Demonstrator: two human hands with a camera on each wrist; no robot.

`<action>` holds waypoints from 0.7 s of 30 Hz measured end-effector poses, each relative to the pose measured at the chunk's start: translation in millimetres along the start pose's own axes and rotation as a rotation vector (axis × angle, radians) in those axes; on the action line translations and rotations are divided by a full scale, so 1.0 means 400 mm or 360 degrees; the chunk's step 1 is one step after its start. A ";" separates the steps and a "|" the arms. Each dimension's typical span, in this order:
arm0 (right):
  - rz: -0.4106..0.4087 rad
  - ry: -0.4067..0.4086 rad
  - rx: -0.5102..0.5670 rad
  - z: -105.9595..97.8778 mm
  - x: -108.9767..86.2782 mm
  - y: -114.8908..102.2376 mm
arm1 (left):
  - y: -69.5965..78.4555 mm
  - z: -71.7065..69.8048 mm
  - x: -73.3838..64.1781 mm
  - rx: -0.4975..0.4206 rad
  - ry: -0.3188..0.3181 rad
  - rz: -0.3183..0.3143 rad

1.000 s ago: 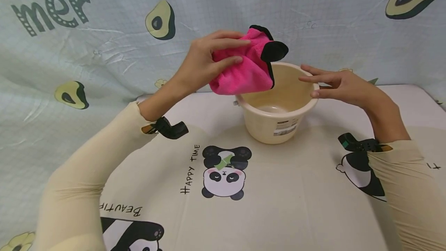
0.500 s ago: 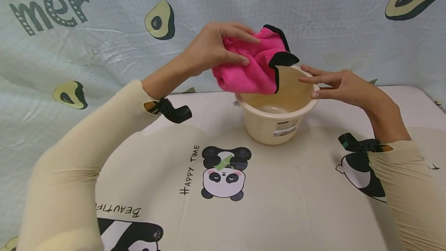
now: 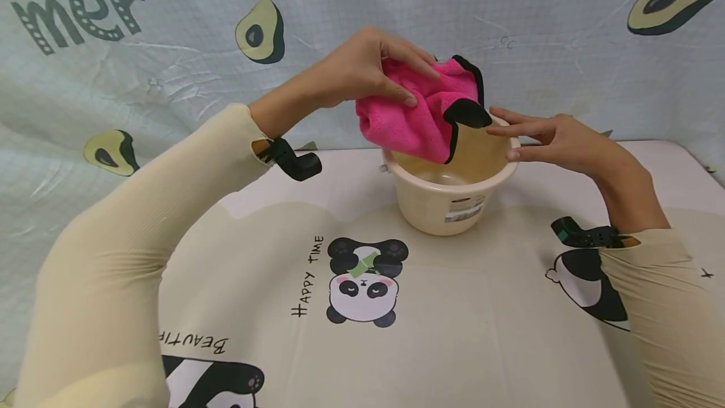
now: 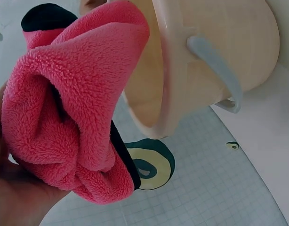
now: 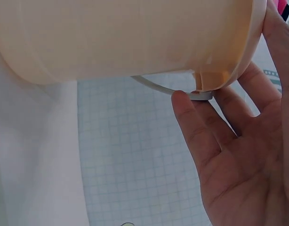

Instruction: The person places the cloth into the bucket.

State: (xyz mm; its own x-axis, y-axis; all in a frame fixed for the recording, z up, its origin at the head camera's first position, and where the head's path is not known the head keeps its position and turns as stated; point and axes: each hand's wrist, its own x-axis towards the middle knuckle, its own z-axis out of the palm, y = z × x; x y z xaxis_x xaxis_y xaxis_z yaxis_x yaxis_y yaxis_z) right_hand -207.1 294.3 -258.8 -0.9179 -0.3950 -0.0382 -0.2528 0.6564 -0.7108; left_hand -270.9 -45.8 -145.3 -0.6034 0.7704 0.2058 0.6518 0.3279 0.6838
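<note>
A crumpled pink plush cloth (image 3: 413,118) with black edging hangs over the left side of a cream plastic bucket (image 3: 438,206). My left hand (image 3: 376,71) grips it between thumb and fingers, above the rim. In the left wrist view the cloth (image 4: 83,94) bunches in front of the bucket mouth, its black border showing. My right hand (image 3: 557,140) touches the bucket's right rim with spread, mostly straight fingers. Seen from the right wrist, the fingers (image 5: 191,122) lie by the rim and the grey handle (image 5: 168,89). The bucket's visible inside shows only its bare floor.
The bucket stands near the back of a table (image 3: 442,332) whose cover has panda prints and lettering. Behind it hangs a pale curtain (image 3: 187,30) with avocado prints. A label (image 3: 464,208) is on the bucket's front.
My left hand has moved right and carried the cloth further over the bucket's mouth, its black-edged corner now lower near the rim. My right hand and the bucket stay in place.
</note>
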 end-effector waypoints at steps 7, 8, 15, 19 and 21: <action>0.0033 0.0023 -0.0019 -0.001 -0.002 -0.006 | -0.006 0.003 0.024 -0.0006 -0.0099 0.0011; 0.0040 0.0025 -0.0013 -0.001 -0.002 -0.007 | -0.006 0.003 0.027 0.0002 -0.0110 0.0002; 0.0055 0.0036 0.0064 0.001 0.001 -0.002 | -0.007 0.011 0.051 0.0022 -0.0204 -0.0012; 0.0048 0.0038 0.0069 0.001 0.002 -0.002 | -0.009 0.016 0.062 0.0027 -0.0254 -0.0044; 0.0046 0.0031 0.0063 -0.001 0.001 -0.002 | -0.009 0.019 0.069 0.0032 -0.0278 -0.0059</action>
State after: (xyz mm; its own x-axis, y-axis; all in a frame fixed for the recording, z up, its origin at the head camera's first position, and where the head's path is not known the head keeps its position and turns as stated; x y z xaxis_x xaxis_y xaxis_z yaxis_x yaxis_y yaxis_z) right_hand -207.5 293.8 -257.9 -0.9306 -0.3633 -0.0460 -0.2140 0.6413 -0.7368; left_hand -286.4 -21.7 -147.4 -0.5393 0.8403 0.0551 0.6410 0.3672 0.6740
